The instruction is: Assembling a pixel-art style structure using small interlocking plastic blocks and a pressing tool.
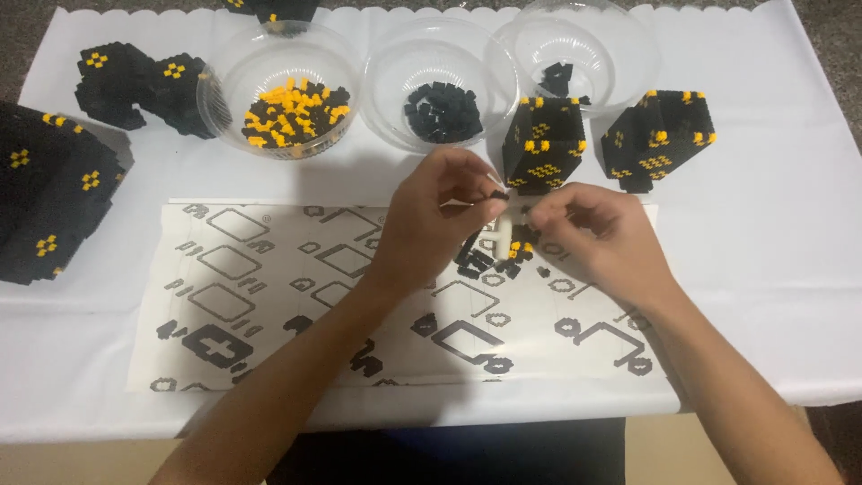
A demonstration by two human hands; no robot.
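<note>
- Black and yellow everywhere: tiny building bricks, sorted in clear bowls and stacked into blocky models on a white cloth over the surface (790,269).
- The left hand (431,220) has thumb and forefinger pressed together on a small black brick (498,194), held just above the sheet.
- The right hand (597,233) has its fingers curled in, and pinches what looks like a white tool (505,235) along with a little black and yellow piece; exactly which it grips I cannot tell, the fingers hide it.
- The two sets of fingertips almost meet, the black brick between them and a touch nearer the left.
- Just below the fingers, a small part-built cluster (489,259) of black and yellow bricks lies on the printed sheet (269,296).
- To do this well, I would judge: keep the pinch light and at the brick's edges, square it up before pressing, and brace the wrists on the sheet so nothing slips.
- Just beyond the fingers stands a finished model (543,144), with a second model (660,139) to the right of it, both close enough to be knocked.
- Farther beyond the fingers sit three bowls: mixed bricks (292,112) off to the left, black bricks (444,112) straight past the left hand, and a near-empty bowl (575,54) past the right.
- Well away to the left are more black models (54,193).
</note>
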